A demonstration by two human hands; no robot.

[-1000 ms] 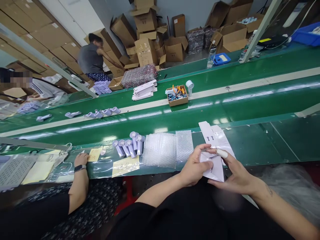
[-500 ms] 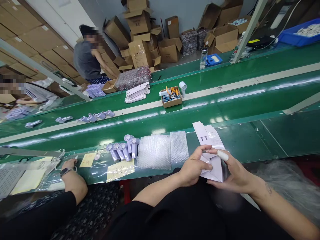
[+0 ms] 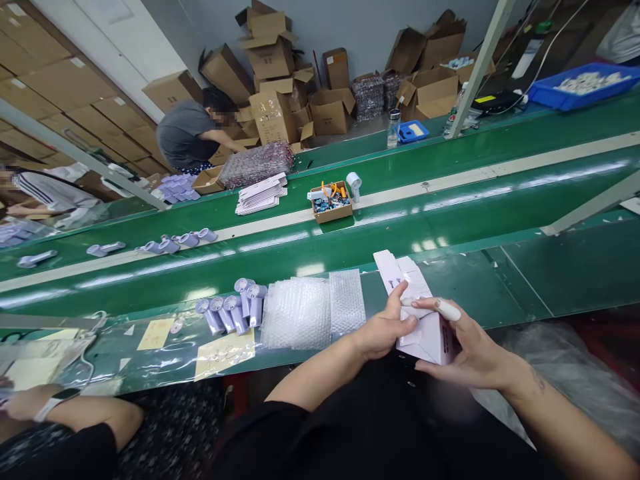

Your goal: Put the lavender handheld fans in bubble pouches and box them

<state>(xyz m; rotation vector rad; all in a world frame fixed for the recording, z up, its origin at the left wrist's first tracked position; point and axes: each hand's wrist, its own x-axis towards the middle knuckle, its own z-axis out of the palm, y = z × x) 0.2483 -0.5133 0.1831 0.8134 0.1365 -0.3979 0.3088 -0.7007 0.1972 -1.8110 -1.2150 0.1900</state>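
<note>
A small white cardboard box (image 3: pixel 434 339), partly folded with its flaps at the near end, is between my two hands above the bench's near edge. My right hand (image 3: pixel 467 340) grips it from the right, thumb below and fingers over the top; one finger wears a white wrap. My left hand (image 3: pixel 383 331) holds the box's left side, with the thumb at the flaps and the index finger raised. Just beyond lie flat white cartons (image 3: pixel 395 270) with small printed pictures. Bubble-wrap bags (image 3: pixel 303 313) are stacked to the left, beside several lilac handheld devices (image 3: pixel 233 310).
A co-worker's forearm (image 3: pixel 95 410) with a watch is at the lower left. Across the green conveyor (image 3: pixel 270 250) stands a small carton of parts (image 3: pixel 333 210). Two people work on the far side near stacked cardboard boxes (image 3: pixel 273 53). Yellow paper notes (image 3: pixel 225 357) lie on the bench.
My left index finger has lifted from the box, and the box has turned slightly, showing its printed side. The co-worker's arm has drawn back left. A person across the line has bent down.
</note>
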